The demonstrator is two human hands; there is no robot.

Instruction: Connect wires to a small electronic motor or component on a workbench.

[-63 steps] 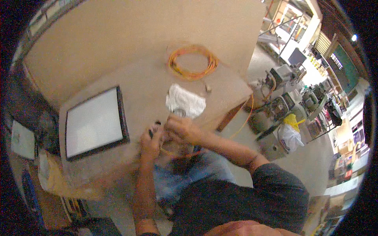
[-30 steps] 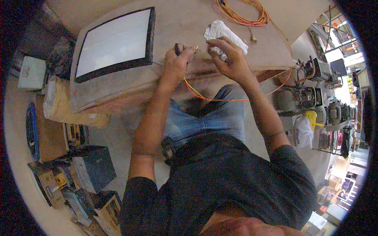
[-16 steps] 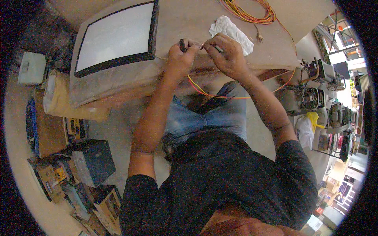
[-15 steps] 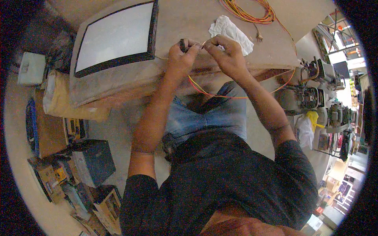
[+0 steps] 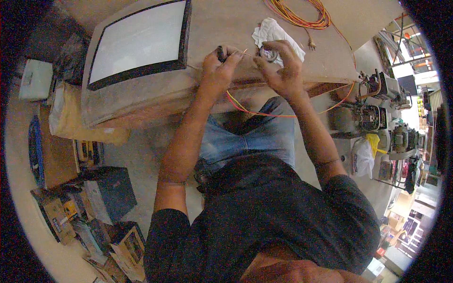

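My left hand (image 5: 221, 63) is closed at the table's front edge. Its thumb and finger pinch the thin end of a wire (image 5: 245, 53), and a small black thing (image 5: 220, 53), too little seen to name, sticks up from the same hand. A red and yellow cable (image 5: 257, 113) sags below both hands. To the right, my right hand (image 5: 285, 68) has its thumb and fingers apart, away from the wire tip. Between them shows a grey ring-shaped thing (image 5: 270, 54); whether the hand touches it I cannot tell. A crumpled white cloth (image 5: 281, 35) lies behind.
A black-framed white panel (image 5: 139, 45) lies on the left of the brown table (image 5: 222, 23). Coiled orange and yellow cable (image 5: 302, 16) with a plug (image 5: 311, 43) lies at the back right. Boxes (image 5: 111, 193) stand on the floor at left; machines (image 5: 373, 115) stand at right.
My right hand has let go of the wire end and moved right, its fingers spreading. The grey ring-shaped thing now shows more fully. The left hand keeps its pinch, almost still.
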